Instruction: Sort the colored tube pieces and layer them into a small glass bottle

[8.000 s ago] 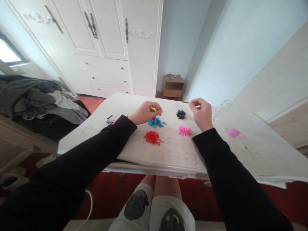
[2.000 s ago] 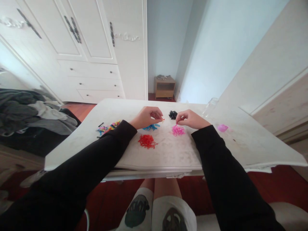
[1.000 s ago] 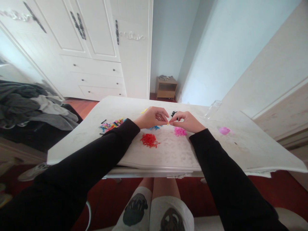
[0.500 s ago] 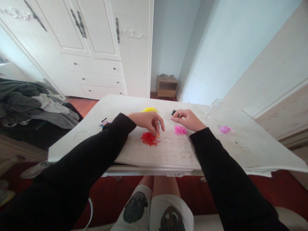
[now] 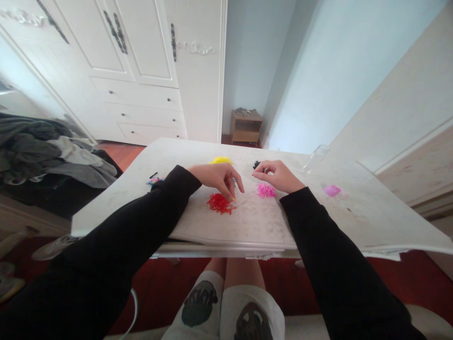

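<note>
My left hand (image 5: 221, 179) is closed in a pinch just above a heap of red rubber bands (image 5: 220, 204). A small yellow rubber band (image 5: 233, 199) shows at its fingertips, at the heap's right edge. Behind that hand lies a heap of yellow rubber bands (image 5: 221, 160), and a bit of blue peeks out beside the fingers. My right hand (image 5: 276, 174) has thumb and forefinger pressed together beside a heap of black rubber bands (image 5: 256, 164); whatever is between them is too small to make out. Pink rubber bands (image 5: 266, 191) lie in front of this hand.
On the white table (image 5: 255, 226), a clear glass (image 5: 316, 158) lies tilted at the back right. A pink bundle (image 5: 331, 190) sits farther right. Mixed coloured bands (image 5: 155, 181) and a short black stick (image 5: 153, 174) are by my left sleeve. Clothes (image 5: 31, 151) are heaped at far left.
The view has shifted very slightly. Both hands keep nearly the same pose and place, and the yellow band stays at my left fingertips.
</note>
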A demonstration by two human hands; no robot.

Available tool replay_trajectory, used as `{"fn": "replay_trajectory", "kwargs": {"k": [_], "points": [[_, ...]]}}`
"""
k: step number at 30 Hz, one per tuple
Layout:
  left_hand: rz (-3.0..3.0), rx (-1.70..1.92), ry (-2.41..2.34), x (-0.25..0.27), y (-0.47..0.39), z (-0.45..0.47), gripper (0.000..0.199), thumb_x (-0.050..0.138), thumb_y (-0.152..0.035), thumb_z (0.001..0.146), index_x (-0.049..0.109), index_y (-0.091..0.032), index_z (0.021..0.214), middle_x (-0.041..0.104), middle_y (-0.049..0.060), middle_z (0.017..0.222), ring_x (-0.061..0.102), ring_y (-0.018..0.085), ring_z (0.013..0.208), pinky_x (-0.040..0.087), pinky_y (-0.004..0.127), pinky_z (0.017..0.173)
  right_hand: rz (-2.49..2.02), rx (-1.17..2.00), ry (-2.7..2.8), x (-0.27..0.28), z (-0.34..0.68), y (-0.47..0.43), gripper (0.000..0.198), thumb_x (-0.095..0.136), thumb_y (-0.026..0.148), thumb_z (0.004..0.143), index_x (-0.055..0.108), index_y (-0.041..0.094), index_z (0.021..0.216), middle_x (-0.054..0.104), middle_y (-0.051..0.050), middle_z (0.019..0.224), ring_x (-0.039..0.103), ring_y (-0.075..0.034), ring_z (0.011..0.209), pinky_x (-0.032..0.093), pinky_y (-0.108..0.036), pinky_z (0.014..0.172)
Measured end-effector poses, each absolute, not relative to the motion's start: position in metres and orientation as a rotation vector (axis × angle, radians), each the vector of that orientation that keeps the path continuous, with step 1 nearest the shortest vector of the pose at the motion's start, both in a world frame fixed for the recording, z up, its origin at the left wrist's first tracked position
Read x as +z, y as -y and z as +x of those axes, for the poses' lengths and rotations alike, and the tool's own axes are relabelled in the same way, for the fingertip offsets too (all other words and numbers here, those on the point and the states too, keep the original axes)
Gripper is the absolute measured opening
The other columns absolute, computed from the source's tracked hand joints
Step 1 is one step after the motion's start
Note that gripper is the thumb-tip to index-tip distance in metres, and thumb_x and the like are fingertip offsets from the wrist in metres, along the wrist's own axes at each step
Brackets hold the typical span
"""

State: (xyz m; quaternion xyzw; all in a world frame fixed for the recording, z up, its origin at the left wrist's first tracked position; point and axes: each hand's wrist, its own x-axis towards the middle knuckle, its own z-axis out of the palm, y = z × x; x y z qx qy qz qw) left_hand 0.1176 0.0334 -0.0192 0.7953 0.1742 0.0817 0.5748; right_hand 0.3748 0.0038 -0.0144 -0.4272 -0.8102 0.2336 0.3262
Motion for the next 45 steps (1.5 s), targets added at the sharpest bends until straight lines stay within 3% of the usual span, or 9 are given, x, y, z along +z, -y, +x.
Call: {"fn": "replay_trajectory", "kwargs": {"k": [16, 22, 30, 45], "points": [[1.767, 0.218, -0.424, -0.021, -0.034, 0.118, 0.047, 0.099, -0.025, 0.055, 0.080, -0.018, 0.098, 0.080, 0.006, 0.077, 0.077, 0.018, 0.067, 0.061, 0.024, 0.064, -1.104, 0.649, 2.133, -0.013, 0.375, -0.003, 0.025, 0.073, 0.041, 0.080, 0.077, 0.017, 0.076, 0.073, -0.006, 0.076, 0.061, -0.018, 0.070, 0.046, -0.033, 0.069], [1.764, 0.325, -0.470, -0.021, -0.033, 0.121, 0.041, 0.095, -0.027, 0.064, 0.078, -0.016, 0.099, 0.080, 0.008, 0.079, 0.077, 0.019, 0.067, 0.061, 0.025, 0.063, -1.000, 0.783, 2.151, -0.012, 0.373, 0.000, 0.021, 0.079, 0.039, 0.079, 0.081, 0.018, 0.080, 0.074, -0.006, 0.078, 0.062, -0.018, 0.074, 0.045, -0.033, 0.069], [1.788, 0.498, -0.521, -0.027, -0.035, 0.127, 0.033, 0.094, -0.024, 0.064, 0.074, -0.012, 0.088, 0.080, 0.010, 0.078, 0.078, 0.020, 0.070, 0.059, 0.024, 0.063, -0.894, 0.949, 2.215, -0.009, 0.368, 0.006, 0.024, 0.082, 0.043, 0.078, 0.083, 0.021, 0.087, 0.074, -0.005, 0.083, 0.061, -0.016, 0.071, 0.047, -0.032, 0.068], [1.785, 0.502, -0.520, -0.029, -0.033, 0.129, 0.033, 0.093, -0.025, 0.065, 0.073, -0.012, 0.087, 0.080, 0.008, 0.077, 0.078, 0.019, 0.071, 0.059, 0.023, 0.065, -0.944, 0.943, 2.186, -0.012, 0.365, 0.004, 0.021, 0.079, 0.036, 0.077, 0.072, 0.018, 0.074, 0.070, -0.002, 0.074, 0.059, -0.016, 0.071, 0.044, -0.032, 0.071]]}}
